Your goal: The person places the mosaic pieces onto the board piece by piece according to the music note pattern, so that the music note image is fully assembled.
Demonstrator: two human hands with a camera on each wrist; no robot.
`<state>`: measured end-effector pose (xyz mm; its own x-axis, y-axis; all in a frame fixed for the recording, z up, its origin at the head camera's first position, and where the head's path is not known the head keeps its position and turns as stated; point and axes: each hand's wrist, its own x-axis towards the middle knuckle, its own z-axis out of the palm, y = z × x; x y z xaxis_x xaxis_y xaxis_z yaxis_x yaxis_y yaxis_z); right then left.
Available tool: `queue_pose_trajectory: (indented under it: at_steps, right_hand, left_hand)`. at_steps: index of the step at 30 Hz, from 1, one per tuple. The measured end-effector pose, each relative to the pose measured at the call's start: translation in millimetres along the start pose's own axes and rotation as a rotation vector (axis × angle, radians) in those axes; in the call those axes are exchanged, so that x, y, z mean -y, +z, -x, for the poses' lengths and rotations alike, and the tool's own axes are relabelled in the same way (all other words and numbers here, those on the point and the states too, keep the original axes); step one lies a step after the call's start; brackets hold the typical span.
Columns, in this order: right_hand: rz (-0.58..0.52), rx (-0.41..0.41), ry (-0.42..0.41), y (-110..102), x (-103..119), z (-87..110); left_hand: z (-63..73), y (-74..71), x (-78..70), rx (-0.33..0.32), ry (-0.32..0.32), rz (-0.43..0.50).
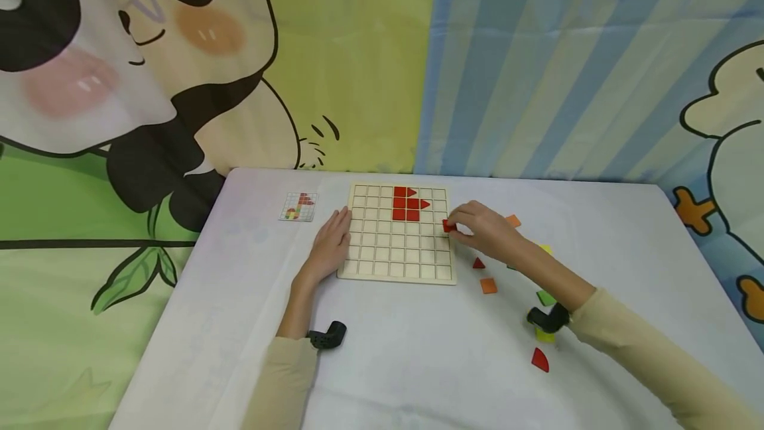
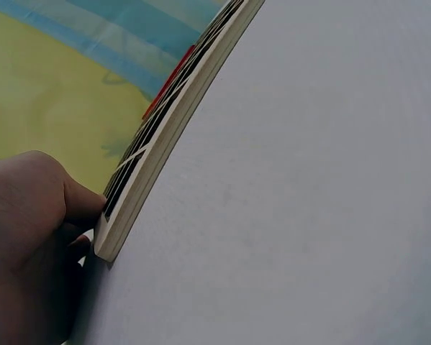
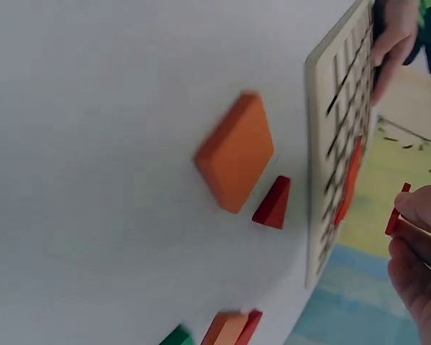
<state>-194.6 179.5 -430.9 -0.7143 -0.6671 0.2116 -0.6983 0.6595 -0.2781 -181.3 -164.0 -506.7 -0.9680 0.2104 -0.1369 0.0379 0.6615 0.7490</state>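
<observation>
Right grip (image 1: pixel 486 227): thumb and fingertips nearly together, pinching a small red piece (image 1: pixel 446 226); my fingers hide part of it, so I cannot tell its full shape.
Red piece's place: at the right edge of the grid board (image 1: pixel 382 264); its height above the wood is hard to judge.
Left grip (image 1: pixel 329 244): fingers extended along the board's left edge, touching it, with no piece in them.
Slip risk: only fingertips hold the piece, so an uneven pinch could twist or drop it.
Ridge risk: lines divide the squares; let go off-centre or askew, the piece may perch across one instead of lying flat.
Placed red pieces (image 1: pixel 406 215): grouped near the board's far edge; a low pass of my fingers could knock them out of their squares.
Board risk: should my left grip ease while my right one presses, the board could skid on the bench (image 1: pixel 406 363).
Forearm risk: my black wrist camera (image 1: pixel 549 318) hangs close to a loose green piece (image 1: pixel 546 298) and yellow piece (image 1: pixel 546 336); dipping low, it could scatter them.
</observation>
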Motion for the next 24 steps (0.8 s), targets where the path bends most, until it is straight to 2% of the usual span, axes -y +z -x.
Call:
queue_pose_trajectory:
  at_steps: [4, 8, 12, 18, 24]
  right_hand:
    - [-0.013, 0.065, -0.003, 18, -12, -39.5]
    - [-0.041, 0.095, -0.037, 35, -20, -56.9]
    - [-0.032, 0.106, -0.055, 41, -21, -59.6]
    - [-0.04, 0.063, -0.044, 47, -19, -57.6]
    - [-0.013, 0.098, 0.055, 44, -6, -52.5]
  left_hand:
    - [-0.5, -0.9, -1.3, 0.0, 0.004, 0.005]
    - [-0.4, -0.2, -1.1, -0.002, 0.009, 0.0]
    - [-0.5, 1.6, -0.1, 0.001, 0.0, -0.011]
    - [-0.9, 1.8, 0.4, 0.004, 0.005, -0.014]
    - [0.1, 0.4, 0.4, -0.01, 0.014, -0.008]
